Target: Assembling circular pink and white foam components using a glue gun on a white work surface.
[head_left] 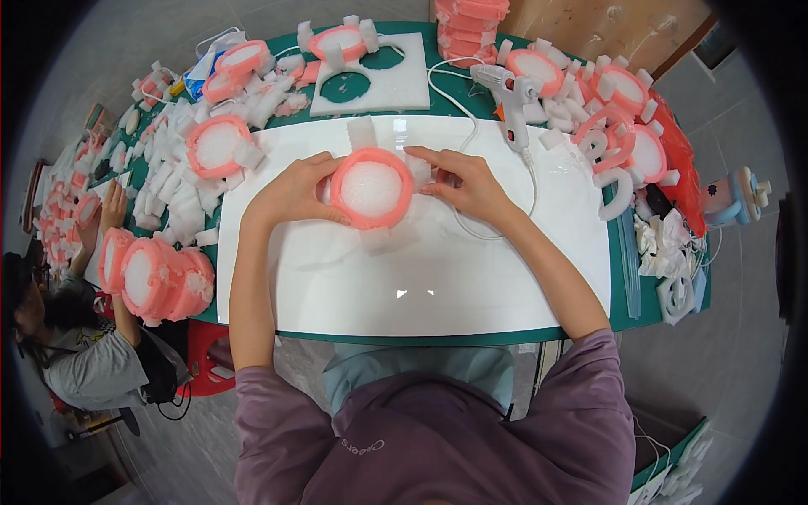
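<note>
My left hand (295, 192) is closed on the left side of a round pink foam ring (402, 208) with a white foam disc (370, 189) filling its middle. White foam blocks stick out from the ring at its top, right side and bottom. On the right side, my right hand (471, 187) pinches a small white foam block (419, 171) against the ring, its fingertips partly hiding the block. Both hands are over a glossy white board (396, 286). A white hot glue gun (509, 99) stands beyond my right hand, its cord looping over the board.
Loose white foam pieces (172, 172) and pink foam rings (168, 278) crowd the left side. A white sheet with round holes (408, 88) lies at the back. More pink rings (623, 88) and a red bag (677, 168) are at right. A co-worker (109, 353) sits at left.
</note>
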`<action>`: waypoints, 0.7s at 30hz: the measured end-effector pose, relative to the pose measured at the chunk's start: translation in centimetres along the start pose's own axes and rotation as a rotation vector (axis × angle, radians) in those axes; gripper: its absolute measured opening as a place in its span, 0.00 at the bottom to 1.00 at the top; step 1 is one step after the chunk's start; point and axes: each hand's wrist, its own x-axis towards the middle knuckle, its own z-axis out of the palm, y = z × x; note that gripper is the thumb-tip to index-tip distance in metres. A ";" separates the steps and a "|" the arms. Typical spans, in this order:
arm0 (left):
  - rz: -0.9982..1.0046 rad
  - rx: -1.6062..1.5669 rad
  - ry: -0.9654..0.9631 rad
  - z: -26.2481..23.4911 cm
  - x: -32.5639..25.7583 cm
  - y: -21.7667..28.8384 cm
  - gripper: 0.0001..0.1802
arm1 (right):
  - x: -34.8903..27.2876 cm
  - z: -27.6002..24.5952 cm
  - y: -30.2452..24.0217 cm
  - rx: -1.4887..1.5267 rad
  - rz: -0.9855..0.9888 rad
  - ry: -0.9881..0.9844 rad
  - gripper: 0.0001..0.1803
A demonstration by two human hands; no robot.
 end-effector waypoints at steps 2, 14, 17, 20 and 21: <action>-0.002 0.001 -0.003 0.1 0.1 -0.1 0.44 | 0.0 0.0 0.0 -0.002 0.002 0.002 0.32; -0.012 -0.006 -0.002 0.1 0.1 -0.1 0.44 | -0.1 0.0 0.2 0.004 -0.002 0.002 0.32; 0.005 -0.012 0.010 0.2 0.1 -0.1 0.44 | -0.1 0.0 0.2 0.011 -0.015 0.006 0.33; 0.007 -0.008 0.011 0.1 0.0 0.1 0.44 | -0.1 0.0 0.2 0.008 -0.013 0.007 0.33; 0.006 -0.006 0.010 0.1 0.0 0.0 0.44 | 0.0 0.0 0.1 0.003 -0.012 0.006 0.33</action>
